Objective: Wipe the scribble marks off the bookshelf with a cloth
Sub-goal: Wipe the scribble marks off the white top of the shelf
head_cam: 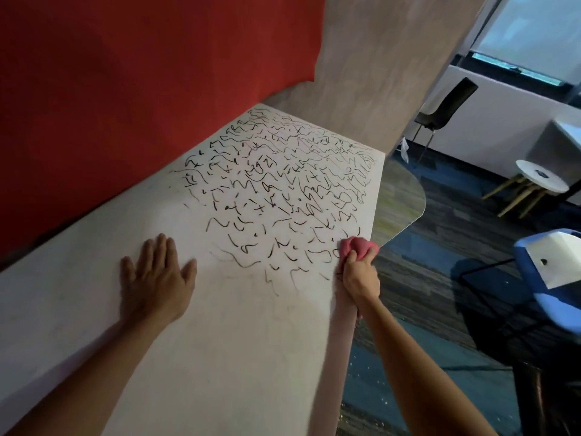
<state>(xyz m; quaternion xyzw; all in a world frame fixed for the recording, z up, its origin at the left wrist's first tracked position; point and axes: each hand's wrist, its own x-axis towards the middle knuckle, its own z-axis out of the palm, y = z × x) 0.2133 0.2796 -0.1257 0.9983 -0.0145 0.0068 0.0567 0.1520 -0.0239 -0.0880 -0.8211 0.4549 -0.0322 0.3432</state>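
The white top of the bookshelf point(195, 341) runs from the near left to the far middle. Black scribble marks point(283, 184) cover its far half; the near half is bare. My left hand point(157, 278) lies flat on the bare surface, fingers straight and spread, just left of the nearest marks. My right hand point(358, 275) grips a bunched pink cloth point(356, 245) at the shelf's right edge. The cloth touches the nearest scribbles there.
A red wall panel point(141, 89) borders the shelf on the left, a grey pillar point(377, 67) at its far end. To the right, below, are carpet floor point(440, 309), a blue chair point(553, 278), a black chair point(446, 108) and a small round table point(540, 176).
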